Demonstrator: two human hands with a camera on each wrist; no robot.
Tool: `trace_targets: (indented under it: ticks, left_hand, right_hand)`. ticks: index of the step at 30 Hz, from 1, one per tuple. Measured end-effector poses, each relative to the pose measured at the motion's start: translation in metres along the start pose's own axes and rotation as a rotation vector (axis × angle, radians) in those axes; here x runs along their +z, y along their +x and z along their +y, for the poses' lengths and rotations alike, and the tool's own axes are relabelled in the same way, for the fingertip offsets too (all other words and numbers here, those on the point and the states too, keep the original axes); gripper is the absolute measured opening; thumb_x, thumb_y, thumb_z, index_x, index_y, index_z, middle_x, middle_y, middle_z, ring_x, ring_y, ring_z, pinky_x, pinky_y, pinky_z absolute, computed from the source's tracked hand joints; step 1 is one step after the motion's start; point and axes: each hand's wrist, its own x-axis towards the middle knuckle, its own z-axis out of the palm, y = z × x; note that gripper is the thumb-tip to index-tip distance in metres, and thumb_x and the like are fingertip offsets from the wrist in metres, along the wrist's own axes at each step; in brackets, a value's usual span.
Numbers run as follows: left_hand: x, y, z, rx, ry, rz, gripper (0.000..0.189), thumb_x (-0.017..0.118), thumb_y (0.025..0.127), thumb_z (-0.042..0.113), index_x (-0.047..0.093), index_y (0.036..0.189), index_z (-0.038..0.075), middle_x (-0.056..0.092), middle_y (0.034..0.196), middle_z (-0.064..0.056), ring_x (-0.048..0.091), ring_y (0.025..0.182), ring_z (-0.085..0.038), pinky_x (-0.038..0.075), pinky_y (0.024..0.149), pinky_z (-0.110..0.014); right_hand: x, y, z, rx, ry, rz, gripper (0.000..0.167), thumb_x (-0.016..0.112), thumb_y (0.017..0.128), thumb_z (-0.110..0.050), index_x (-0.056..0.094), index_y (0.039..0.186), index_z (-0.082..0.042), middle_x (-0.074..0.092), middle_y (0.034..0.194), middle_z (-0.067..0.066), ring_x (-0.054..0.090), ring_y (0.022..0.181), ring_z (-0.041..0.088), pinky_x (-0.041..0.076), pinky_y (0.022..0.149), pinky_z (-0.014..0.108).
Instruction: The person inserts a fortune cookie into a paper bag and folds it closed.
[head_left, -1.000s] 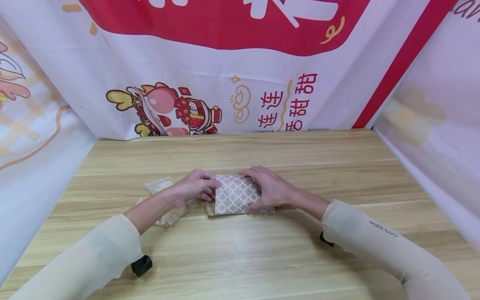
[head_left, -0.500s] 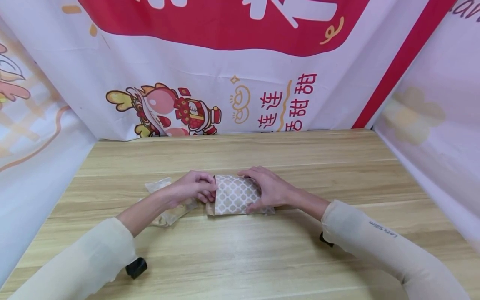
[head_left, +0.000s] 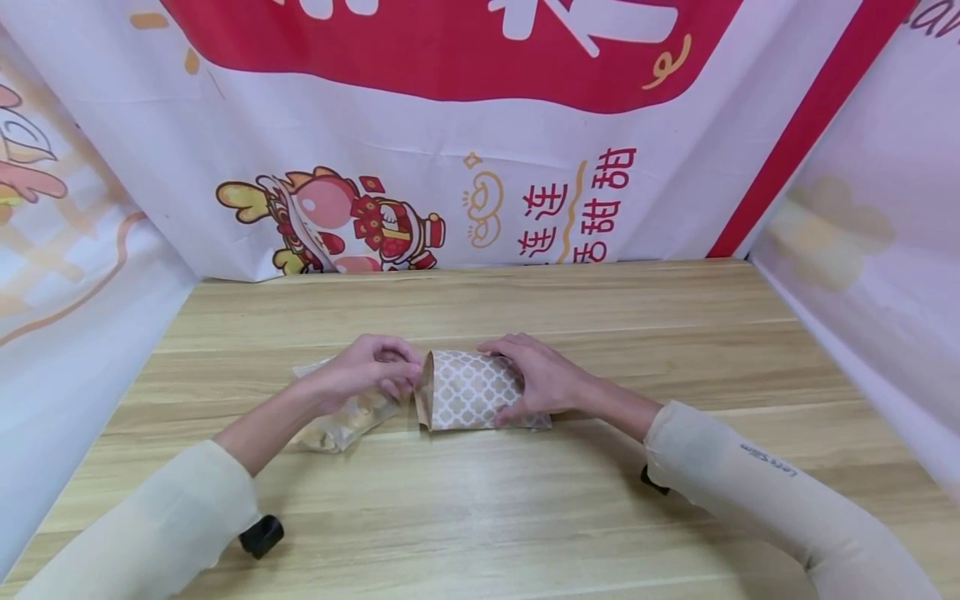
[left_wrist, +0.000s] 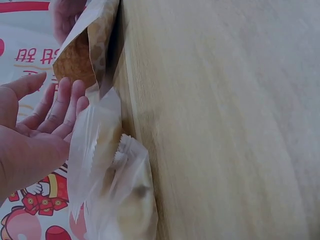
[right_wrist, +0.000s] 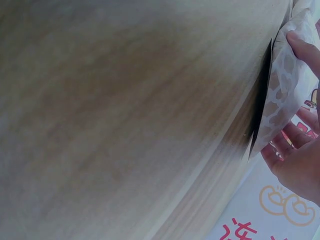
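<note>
A tan paper bag (head_left: pixel 472 392) with a white lattice pattern lies on the wooden table, its mouth gaping to the left. My right hand (head_left: pixel 547 375) grips it across the right part, thumb on the near side and fingers on the far side; the right wrist view shows these fingers (right_wrist: pixel 297 137) along the bag's edge. Just left of the mouth is my left hand (head_left: pixel 365 371), its fingers (left_wrist: pixel 57 105) relaxed and holding nothing. Below and beside it lie clear plastic packets (head_left: pixel 348 425) with pale yellowish contents, partly hidden by the hand. What is inside the bag cannot be made out.
The wood-grain table (head_left: pixel 480 517) reaches back to a printed white and red cloth (head_left: pixel 420 125). More printed cloth (head_left: pixel 862 233) hangs along the right side, and another sheet (head_left: pixel 82 250) stands on the left.
My left hand has come away from the bag's mouth and moved left, leaving the opening in sight. The right hand keeps its grip and the bag stays in place.
</note>
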Motion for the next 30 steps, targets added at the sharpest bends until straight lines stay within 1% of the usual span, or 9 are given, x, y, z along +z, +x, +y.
trace_targets:
  ticks: [6,7,11,14,17,22,24,27,30]
  left_hand:
    - [-0.003,-0.003,-0.002,0.04,0.06,0.028,0.027,0.064,0.099,0.002,0.061,0.121,-0.013,0.068,0.104,-0.022,0.069,0.09,-0.028,0.063,0.079,-0.036]
    - [-0.004,-0.004,-0.003,0.053,0.085,0.03,0.027,0.065,0.098,0.001,0.062,0.121,-0.013,0.068,0.105,-0.022,0.068,0.091,-0.028,0.063,0.079,-0.035]
    - [-0.009,-0.007,-0.004,0.122,0.242,0.031,0.019,0.067,0.095,-0.003,0.068,0.112,-0.01,0.07,0.103,-0.021,0.067,0.092,-0.026,0.059,0.081,-0.028]
    - [-0.016,-0.009,-0.006,0.179,0.375,0.02,0.011,0.069,0.092,-0.006,0.071,0.103,-0.007,0.073,0.098,-0.017,0.066,0.09,-0.023,0.057,0.081,-0.026]
    - [-0.023,-0.012,-0.007,0.218,0.454,-0.006,0.008,0.07,0.092,-0.007,0.073,0.098,-0.004,0.074,0.095,-0.013,0.066,0.089,-0.02,0.058,0.08,-0.027]
    - [-0.031,-0.018,-0.008,0.297,0.577,-0.053,0.011,0.07,0.09,-0.009,0.076,0.094,0.0,0.075,0.094,-0.008,0.067,0.089,-0.019,0.061,0.08,-0.034]
    - [-0.033,-0.021,-0.008,0.301,0.611,-0.071,0.012,0.072,0.088,-0.009,0.077,0.095,0.001,0.075,0.095,-0.006,0.068,0.091,-0.02,0.061,0.082,-0.037]
    - [-0.036,-0.025,-0.008,0.272,0.621,-0.1,0.013,0.075,0.087,-0.005,0.076,0.098,0.001,0.075,0.099,-0.006,0.069,0.097,-0.025,0.06,0.09,-0.046]
    - [-0.039,-0.028,-0.007,0.241,0.624,-0.125,0.016,0.079,0.087,0.002,0.076,0.102,0.002,0.074,0.105,-0.007,0.068,0.105,-0.031,0.056,0.099,-0.054]
  right_hand:
    - [-0.001,-0.001,0.0,-0.005,0.003,0.0,0.103,0.099,0.062,-0.039,0.052,0.148,-0.007,0.061,0.139,0.011,0.055,0.129,0.027,0.044,0.115,0.047]
    - [-0.001,-0.001,0.0,-0.006,0.003,0.0,0.104,0.099,0.061,-0.039,0.052,0.148,-0.007,0.061,0.139,0.011,0.055,0.129,0.027,0.043,0.115,0.047]
    - [-0.001,0.0,-0.001,-0.007,0.007,0.0,0.103,0.1,0.061,-0.038,0.052,0.147,-0.006,0.061,0.14,0.011,0.055,0.129,0.027,0.043,0.115,0.046]
    - [-0.001,0.0,0.0,-0.011,0.006,0.003,0.103,0.1,0.062,-0.038,0.053,0.147,-0.007,0.061,0.14,0.011,0.055,0.129,0.027,0.044,0.115,0.046]
    - [0.0,-0.001,0.0,-0.016,0.007,0.006,0.103,0.1,0.061,-0.039,0.053,0.147,-0.007,0.061,0.14,0.011,0.056,0.128,0.027,0.044,0.114,0.047]
    - [0.0,-0.001,0.0,-0.014,0.012,0.006,0.104,0.1,0.061,-0.039,0.053,0.148,-0.007,0.061,0.141,0.011,0.055,0.129,0.027,0.043,0.115,0.047]
    - [0.0,-0.001,0.0,-0.011,0.014,0.004,0.104,0.1,0.061,-0.039,0.053,0.148,-0.007,0.061,0.14,0.01,0.055,0.129,0.027,0.043,0.115,0.046]
    - [-0.001,-0.001,0.0,-0.007,0.015,0.002,0.103,0.1,0.061,-0.039,0.053,0.148,-0.008,0.061,0.14,0.01,0.055,0.129,0.026,0.043,0.115,0.046]
    - [-0.001,-0.001,0.0,-0.007,0.017,0.002,0.103,0.1,0.061,-0.039,0.053,0.148,-0.008,0.061,0.141,0.01,0.055,0.129,0.026,0.043,0.115,0.046]
